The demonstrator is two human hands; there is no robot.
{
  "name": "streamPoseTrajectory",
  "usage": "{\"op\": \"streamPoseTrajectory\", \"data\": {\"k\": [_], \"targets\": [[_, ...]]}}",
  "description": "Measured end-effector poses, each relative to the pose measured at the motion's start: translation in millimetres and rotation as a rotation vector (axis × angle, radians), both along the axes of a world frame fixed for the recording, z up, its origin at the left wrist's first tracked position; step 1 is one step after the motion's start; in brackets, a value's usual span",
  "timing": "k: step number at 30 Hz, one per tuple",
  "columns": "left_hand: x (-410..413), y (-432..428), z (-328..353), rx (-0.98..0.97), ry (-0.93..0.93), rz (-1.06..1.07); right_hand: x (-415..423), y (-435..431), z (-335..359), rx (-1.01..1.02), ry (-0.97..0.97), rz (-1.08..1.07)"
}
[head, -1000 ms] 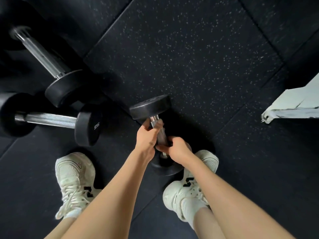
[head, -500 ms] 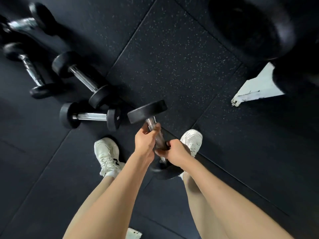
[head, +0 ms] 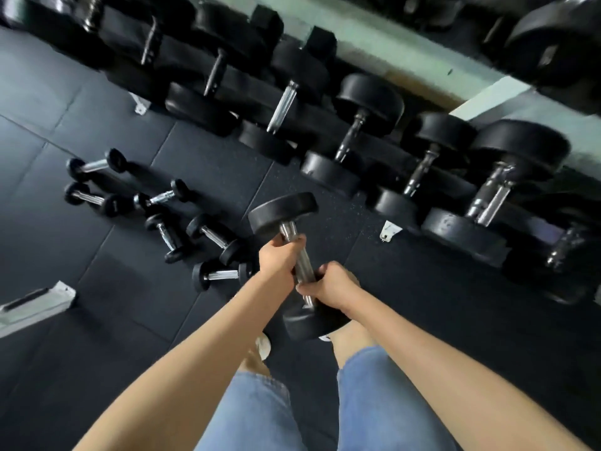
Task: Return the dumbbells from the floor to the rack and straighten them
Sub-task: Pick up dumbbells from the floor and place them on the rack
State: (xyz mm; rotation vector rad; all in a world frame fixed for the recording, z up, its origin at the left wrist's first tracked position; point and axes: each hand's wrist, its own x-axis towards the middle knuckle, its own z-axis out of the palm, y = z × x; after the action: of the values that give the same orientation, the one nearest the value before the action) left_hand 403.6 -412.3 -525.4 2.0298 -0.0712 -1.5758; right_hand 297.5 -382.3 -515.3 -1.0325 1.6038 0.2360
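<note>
Head cam: both hands carrying one dumbbell (head: 294, 262) toward the rack (head: 374, 102).

Left hand (head: 281, 257) wrapped tight round the upper part of the chrome handle, right hand (head: 331, 288) clamped on the lower part; dumbbell tilted, far head up, held clear of the floor (head: 422, 304) just in front of the thighs w/ the rack ahead. Approx six small dumbbells (head: 169, 219) lie on the floor to the left. Risks, imo: smooth handle could slip thru sweaty palms & drop on feet; fingers could get pinched betw. heads when slotting it among racked weights.
</note>
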Motion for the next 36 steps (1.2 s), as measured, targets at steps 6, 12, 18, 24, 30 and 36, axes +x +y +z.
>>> {"op": "streamPoseTrajectory", "data": {"k": [6, 12, 18, 24, 30, 36], "targets": [[-37.7, -47.7, 96.3, -0.079, -0.004, -0.100, -43.0, -33.9, 77.4, -0.143, -0.067, -0.081], [-77.9, -105.2, 152.5, -0.244, -0.009, -0.244, -73.8, -77.9, 124.9, -0.302, -0.148, -0.223], [-108.1, -181.1, 174.3, -0.282, -0.017, -0.344, -92.6, -141.4, 138.2, -0.396, -0.192, -0.381], [-127.7, -279.3, 175.9, -0.254, 0.029, -0.416, -107.2, -230.2, 140.8, -0.430, -0.144, -0.440], [-145.2, -387.5, 170.3, -0.259, 0.016, -0.533, -114.7, -333.7, 134.1, -0.416, -0.051, -0.506], [-169.3, -472.1, 160.1, -0.314, 0.010, -0.601, -128.2, -416.7, 129.4, -0.429, 0.052, -0.541]]}}
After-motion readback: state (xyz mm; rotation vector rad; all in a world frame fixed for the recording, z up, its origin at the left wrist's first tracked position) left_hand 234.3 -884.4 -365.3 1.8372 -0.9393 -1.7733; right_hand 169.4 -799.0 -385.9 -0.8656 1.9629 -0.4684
